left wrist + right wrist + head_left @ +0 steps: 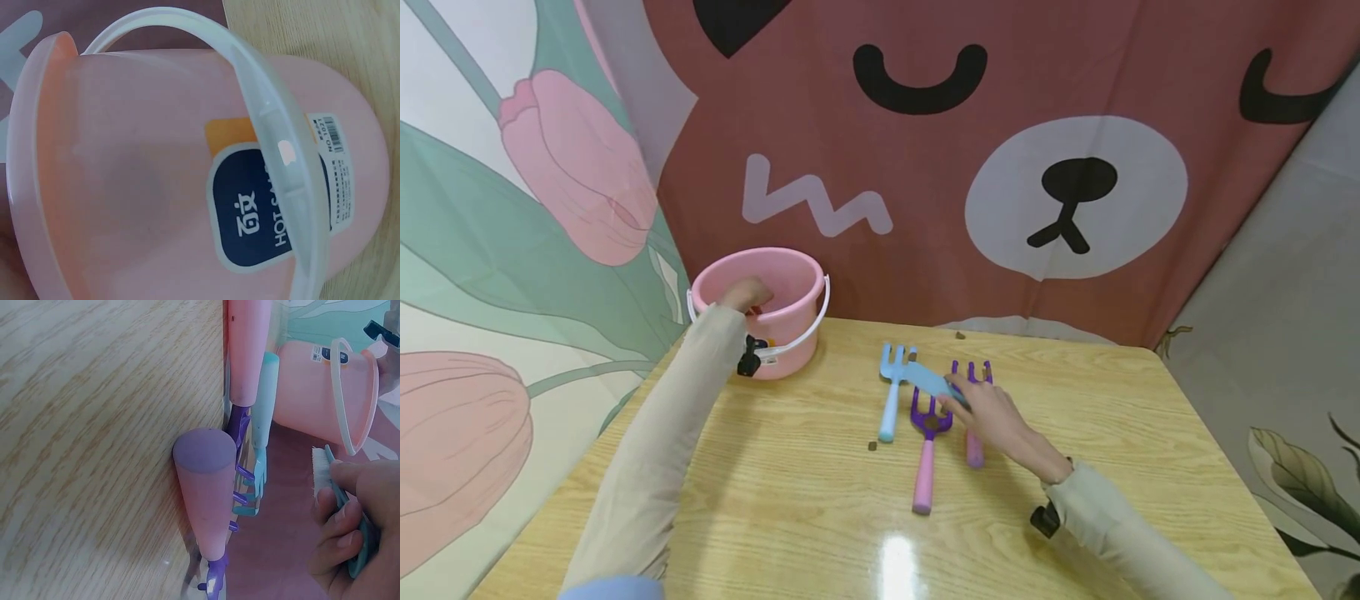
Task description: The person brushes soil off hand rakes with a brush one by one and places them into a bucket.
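Note:
My right hand [992, 417] grips a blue scrubbing brush [928, 381], whose white bristles [321, 467] show in the right wrist view. It hovers above several garden hand forks. A light blue fork [890, 408] lies left of the brush. Nearer me is a fork with purple tines and a pink handle [923, 483]; another like it, its pink handle [975, 450] showing, lies partly under my right hand. My left hand [747, 293] reaches over the rim into a pink bucket [782, 354]; its fingertips are hidden, and I cannot tell whether it holds anything.
The bucket's white handle [797, 340] hangs down its front. Small brown bits [872, 446] lie on the wooden table [790, 500], and one clings to the near purple fork. A printed curtain [925, 275] hangs behind the table's back edge.

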A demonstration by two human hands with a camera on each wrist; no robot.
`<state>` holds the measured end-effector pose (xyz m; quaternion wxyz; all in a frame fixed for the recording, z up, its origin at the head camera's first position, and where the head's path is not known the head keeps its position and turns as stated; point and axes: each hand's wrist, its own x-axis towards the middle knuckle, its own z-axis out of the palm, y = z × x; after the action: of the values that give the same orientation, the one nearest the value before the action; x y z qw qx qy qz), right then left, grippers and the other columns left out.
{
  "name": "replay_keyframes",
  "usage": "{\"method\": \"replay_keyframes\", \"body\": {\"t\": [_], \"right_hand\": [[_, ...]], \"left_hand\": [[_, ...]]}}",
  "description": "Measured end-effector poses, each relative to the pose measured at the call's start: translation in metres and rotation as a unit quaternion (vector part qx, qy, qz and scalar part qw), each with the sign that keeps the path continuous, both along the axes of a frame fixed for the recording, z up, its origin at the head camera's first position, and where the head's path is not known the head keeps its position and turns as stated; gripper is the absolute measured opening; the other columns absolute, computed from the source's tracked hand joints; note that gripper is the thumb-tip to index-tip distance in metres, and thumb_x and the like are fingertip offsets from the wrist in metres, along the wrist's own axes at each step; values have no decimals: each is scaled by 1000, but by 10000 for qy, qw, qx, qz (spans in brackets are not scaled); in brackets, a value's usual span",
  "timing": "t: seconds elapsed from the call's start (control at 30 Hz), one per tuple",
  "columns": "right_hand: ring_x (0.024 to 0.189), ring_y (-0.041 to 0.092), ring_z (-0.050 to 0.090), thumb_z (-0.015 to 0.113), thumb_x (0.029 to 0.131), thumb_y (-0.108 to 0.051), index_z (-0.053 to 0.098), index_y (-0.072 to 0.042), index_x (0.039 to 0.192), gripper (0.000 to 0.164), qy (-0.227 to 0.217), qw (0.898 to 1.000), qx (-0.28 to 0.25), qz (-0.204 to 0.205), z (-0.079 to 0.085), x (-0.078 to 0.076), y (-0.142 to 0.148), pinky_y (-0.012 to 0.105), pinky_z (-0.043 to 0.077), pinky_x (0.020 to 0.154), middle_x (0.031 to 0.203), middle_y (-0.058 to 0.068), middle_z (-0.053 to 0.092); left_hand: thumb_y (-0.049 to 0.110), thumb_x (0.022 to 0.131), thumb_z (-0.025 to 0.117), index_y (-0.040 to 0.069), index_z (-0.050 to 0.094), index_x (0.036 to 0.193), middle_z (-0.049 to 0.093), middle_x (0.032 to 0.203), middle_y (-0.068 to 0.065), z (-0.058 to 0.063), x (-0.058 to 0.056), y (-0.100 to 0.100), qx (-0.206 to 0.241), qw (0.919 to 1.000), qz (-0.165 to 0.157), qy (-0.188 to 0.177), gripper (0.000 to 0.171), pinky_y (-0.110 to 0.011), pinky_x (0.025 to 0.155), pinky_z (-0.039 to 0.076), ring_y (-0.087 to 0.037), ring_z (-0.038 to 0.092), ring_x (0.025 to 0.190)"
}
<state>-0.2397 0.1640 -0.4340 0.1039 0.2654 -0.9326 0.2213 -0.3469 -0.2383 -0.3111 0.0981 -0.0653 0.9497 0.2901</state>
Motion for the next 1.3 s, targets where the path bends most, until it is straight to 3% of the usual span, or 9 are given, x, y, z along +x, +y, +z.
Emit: {"method": "replay_keyframes", "body": {"t": [0.1,0.23,0.37,0.47,0.73,0.87,1.0,1.13,1.3], "right_hand": [[42,3,34,63,99,-25,60,5,124,40,-55,10000,27,-25,0,-1,0,17,27,39,63,-4,47],[42,3,34,63,99,-26,60,4,125,40,-109,9999,39,-43,1,-1,0,18,28,39,64,-4,48],[43,3,36,63,99,-26,60,4,125,40,-98,9999,30,-46,1,-2,0,19,29,40,66,-4,51],[44,4,37,63,99,-26,60,4,125,40,-105,9999,38,-50,1,-2,0,19,30,40,67,-3,52],[44,4,36,63,99,-26,60,4,126,41,-97,9999,91,-50,1,-4,1,20,30,40,66,-2,50],[43,4,34,63,99,-27,59,5,127,42,-118,9998,118,-71,1,-4,1,20,28,40,65,-3,47],[43,4,34,62,99,-27,59,5,127,42,-135,9998,117,-74,1,-4,1,20,28,40,65,-3,46],[44,4,36,63,99,-27,59,4,127,42,-145,9998,131,-57,1,-4,2,20,29,40,66,-3,48],[46,5,41,63,99,-27,60,4,126,41,-173,9998,118,-58,0,-4,5,22,34,41,69,-3,52]], "left_hand": [[12,93,47,-3,55,86,55,76,-12,-2,0,-2,277,9993,33,239,19,-31,59,46,-23,53,64],[5,89,48,6,41,66,44,62,-5,-3,0,-3,516,9944,-153,915,24,-27,49,38,-17,44,51],[3,89,50,12,34,59,33,53,2,-1,2,-1,191,9805,-381,1917,35,-26,47,31,-14,36,48],[5,88,51,12,35,57,31,51,3,0,5,2,-35,9712,-379,2352,36,-29,50,29,-14,33,49],[7,84,49,7,48,61,44,56,-2,1,8,8,186,9630,-185,2681,23,-35,58,35,-21,42,57],[8,88,50,-4,65,87,65,82,-16,4,14,12,249,9621,-68,2716,19,-45,74,47,-30,59,77],[7,91,51,-7,67,109,68,107,-24,5,19,16,302,9632,0,2670,28,-51,95,44,-37,62,101],[6,92,52,-5,68,111,68,110,-23,6,25,19,499,9598,-13,2763,27,-50,95,45,-36,63,104],[4,92,53,-5,69,109,68,101,-23,4,33,26,696,9496,-128,3054,24,-45,80,49,-34,63,91]]}}
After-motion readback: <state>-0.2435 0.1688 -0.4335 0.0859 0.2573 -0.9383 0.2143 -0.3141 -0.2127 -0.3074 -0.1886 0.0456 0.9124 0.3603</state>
